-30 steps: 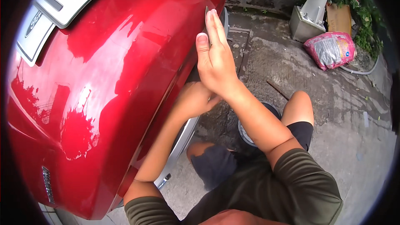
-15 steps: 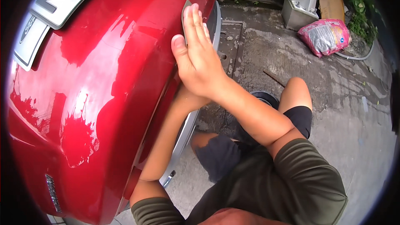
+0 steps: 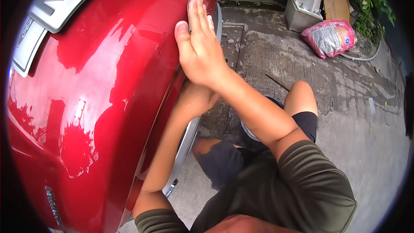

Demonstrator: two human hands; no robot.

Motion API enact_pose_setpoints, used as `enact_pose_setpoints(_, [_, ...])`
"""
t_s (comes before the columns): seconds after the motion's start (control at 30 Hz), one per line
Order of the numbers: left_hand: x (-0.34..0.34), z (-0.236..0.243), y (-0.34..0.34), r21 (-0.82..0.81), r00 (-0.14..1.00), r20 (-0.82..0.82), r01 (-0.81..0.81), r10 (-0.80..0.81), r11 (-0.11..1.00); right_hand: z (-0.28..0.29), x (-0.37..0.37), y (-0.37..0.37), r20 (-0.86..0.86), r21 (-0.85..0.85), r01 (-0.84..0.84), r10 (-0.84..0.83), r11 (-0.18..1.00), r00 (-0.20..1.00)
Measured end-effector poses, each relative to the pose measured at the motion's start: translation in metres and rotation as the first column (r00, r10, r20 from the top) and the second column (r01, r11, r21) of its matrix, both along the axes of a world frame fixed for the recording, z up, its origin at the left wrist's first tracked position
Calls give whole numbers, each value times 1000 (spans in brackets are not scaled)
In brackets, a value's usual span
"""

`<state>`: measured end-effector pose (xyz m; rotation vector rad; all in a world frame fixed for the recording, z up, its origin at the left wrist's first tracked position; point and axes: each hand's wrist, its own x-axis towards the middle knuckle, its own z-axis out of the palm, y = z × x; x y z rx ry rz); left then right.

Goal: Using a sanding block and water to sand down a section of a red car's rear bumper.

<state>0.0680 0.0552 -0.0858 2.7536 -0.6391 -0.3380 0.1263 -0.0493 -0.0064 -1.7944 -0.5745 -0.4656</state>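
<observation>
The right hand point(image 3: 202, 54) has shifted across the red car point(image 3: 138, 73).

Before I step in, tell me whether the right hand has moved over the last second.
Yes: against the number plate, the right hand has shifted left, closer to it, and slightly up the picture.
</observation>
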Motion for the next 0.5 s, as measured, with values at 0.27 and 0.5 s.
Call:
enact_pose_setpoints(0.27, [4,-48,14,-627,994,111,74,-4,776,-19,-33,16,216,-3,27,-26,1000,976])
enact_pose_setpoints(0.5, [3,-25,13,-190,939,345,80,-10,979,-19,-15,11,234,-18,53,-48,998,971])
